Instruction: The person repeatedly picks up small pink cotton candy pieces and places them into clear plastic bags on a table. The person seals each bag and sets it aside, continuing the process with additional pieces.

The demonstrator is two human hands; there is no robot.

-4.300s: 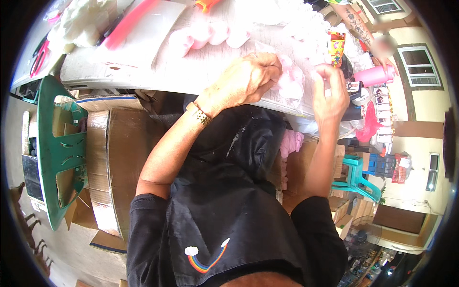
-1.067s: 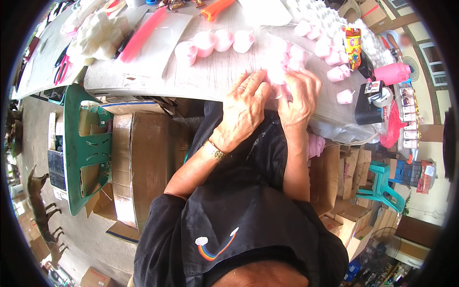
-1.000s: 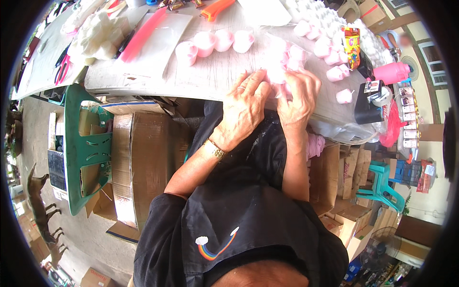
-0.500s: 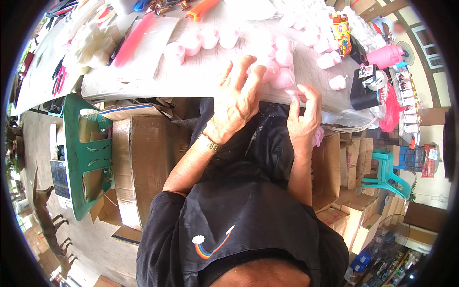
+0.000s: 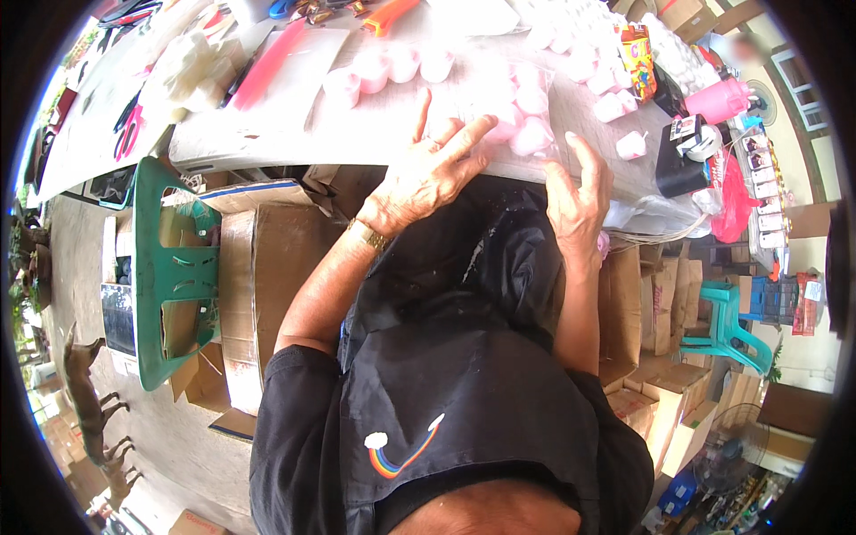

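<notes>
At the table's near edge lies a clear plastic bag [image 5: 533,135] filled with several small pink cup-shaped pieces. My left hand [image 5: 426,183] is at the bag's left side, fingers spread, the index fingertip close to or touching it. Glare hides whether they touch. To the right of the bag, my right hand [image 5: 578,203] is raised with thumb and fingers apart and nothing visible between them. A row of loose pink cup-shaped pieces [image 5: 372,71] stands beyond my left hand. Another single pink piece [image 5: 631,145] sits on the right, beyond my right hand.
On the table [image 5: 259,143] are pink scissors [image 5: 128,132], an orange-handled tool [image 5: 390,15], a yellow candy packet [image 5: 637,61] and a pink bottle [image 5: 719,102]. A cardboard box [image 5: 276,267] and a green plastic chair [image 5: 152,276] stand on the left. More boxes [image 5: 664,392] are on the right.
My right thumb and fingers, close together at the bag's corner before, have come apart and moved slightly right. My left hand has shifted a little left and lower, its fingers spread wider.
</notes>
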